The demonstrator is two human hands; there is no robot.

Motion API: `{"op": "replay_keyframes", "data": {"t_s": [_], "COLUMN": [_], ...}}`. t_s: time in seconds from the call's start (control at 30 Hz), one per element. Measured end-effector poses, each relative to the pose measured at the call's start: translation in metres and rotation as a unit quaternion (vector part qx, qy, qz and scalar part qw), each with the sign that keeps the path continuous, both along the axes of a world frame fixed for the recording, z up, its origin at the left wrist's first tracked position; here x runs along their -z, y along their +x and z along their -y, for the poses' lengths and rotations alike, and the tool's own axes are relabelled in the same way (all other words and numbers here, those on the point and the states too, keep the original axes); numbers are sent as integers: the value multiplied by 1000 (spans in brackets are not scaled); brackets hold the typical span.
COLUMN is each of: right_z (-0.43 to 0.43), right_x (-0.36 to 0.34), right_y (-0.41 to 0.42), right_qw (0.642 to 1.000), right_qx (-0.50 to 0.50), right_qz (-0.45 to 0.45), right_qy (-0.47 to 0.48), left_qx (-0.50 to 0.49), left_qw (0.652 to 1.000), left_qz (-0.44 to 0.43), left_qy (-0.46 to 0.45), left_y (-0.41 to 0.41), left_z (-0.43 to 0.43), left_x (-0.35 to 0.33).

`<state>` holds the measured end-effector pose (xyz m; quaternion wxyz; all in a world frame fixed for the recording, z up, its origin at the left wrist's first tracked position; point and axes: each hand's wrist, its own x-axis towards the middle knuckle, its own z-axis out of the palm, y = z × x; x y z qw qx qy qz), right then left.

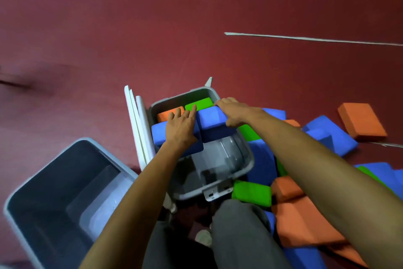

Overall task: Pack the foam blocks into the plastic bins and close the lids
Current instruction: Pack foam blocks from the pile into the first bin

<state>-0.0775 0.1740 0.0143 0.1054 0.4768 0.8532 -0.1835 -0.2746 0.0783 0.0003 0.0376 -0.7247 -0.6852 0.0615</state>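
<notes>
Two blue blocks in bin: left fingers spread atop, right fingers curled round.

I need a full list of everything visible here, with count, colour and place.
centre bin: one, grey, middle
left bin: one, grey, lower left
packed blocks: four in centre bin; orange block, green block, left blue block, right blue block
white panels: several, on edge beside centre bin
loose blocks: many, blue, orange, green, piled right
lone orange block: one, far right
left grip: flat on left blue block
right grip: holds right blue block
</notes>
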Motion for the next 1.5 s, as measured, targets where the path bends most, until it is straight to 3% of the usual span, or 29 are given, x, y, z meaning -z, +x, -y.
{"op": "replay_keyframes", "data": {"t_s": [0.3, 0.5, 0.73, 1.0, 1.23, 1.5], "right_z": [-95, -127, -121, -88, -88, -55], "right_x": [103, 163, 227, 290, 283, 221], "right_y": [-45, -67, -68, -67, -71, -63], "right_qw": [996, 989, 969, 965, 972, 982], "right_qx": [-49, -99, -89, 16, 38, 24], "right_qz": [65, 105, 188, 122, 120, 126], "right_qy": [-35, -9, 135, 230, 200, 140], "left_qx": [-28, -36, -62, -125, -136, -130], "left_qw": [998, 997, 997, 992, 990, 987], "left_qz": [-4, -33, -30, -14, -21, 52], "left_qy": [-56, -58, -46, -6, -36, -79], "left_y": [-42, -64, -79, -63, -55, -18], "left_z": [-90, -123, -146, -136, -137, -116], "left_x": [102, 157, 210, 266, 260, 206]}}
